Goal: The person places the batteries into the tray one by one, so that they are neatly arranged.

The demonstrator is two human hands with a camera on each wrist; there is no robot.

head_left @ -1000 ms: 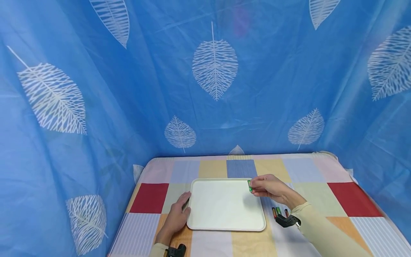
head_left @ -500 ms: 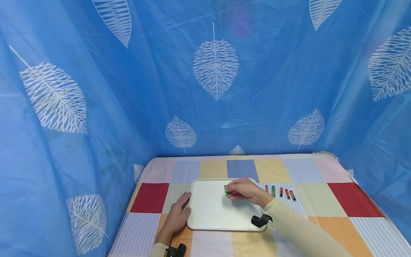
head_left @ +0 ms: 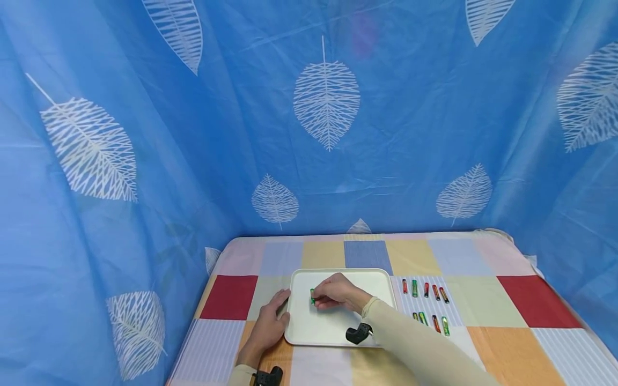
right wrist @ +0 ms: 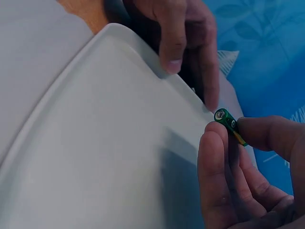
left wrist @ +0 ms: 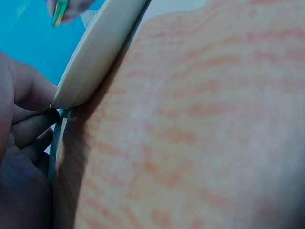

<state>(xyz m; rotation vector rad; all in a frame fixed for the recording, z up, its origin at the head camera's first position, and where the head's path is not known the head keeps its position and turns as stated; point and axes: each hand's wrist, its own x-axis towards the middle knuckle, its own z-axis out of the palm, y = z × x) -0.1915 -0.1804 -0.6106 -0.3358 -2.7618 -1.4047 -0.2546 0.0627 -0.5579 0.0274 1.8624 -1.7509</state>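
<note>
My right hand (head_left: 338, 291) pinches a green AAA-looking battery (head_left: 312, 296) between thumb and fingers, above the left half of a shallow white tray (head_left: 305, 331). In the right wrist view the battery (right wrist: 232, 126) is tilted, one metal end facing the camera, with a shadow on the tray below. My left hand (head_left: 267, 323) lies along the tray's left side. Its thumb touches the rim, as the right wrist view shows, while the fingers stretch along the outside. Seen from the left wrist, that hand (left wrist: 21, 143) is beside the tray's wall (left wrist: 97, 55).
Right of the tray, several red and green batteries lie in two rough rows, a far one with a green battery (head_left: 414, 288) and a near one with another green battery (head_left: 445, 326). A patchwork cloth (head_left: 521, 300) covers the table. Blue leaf-patterned curtains (head_left: 386, 161) surround it.
My right hand has carried the green battery leftward, from the tray's right edge to over its left half. The batteries on the cloth have come into view. The left hand stays put.
</note>
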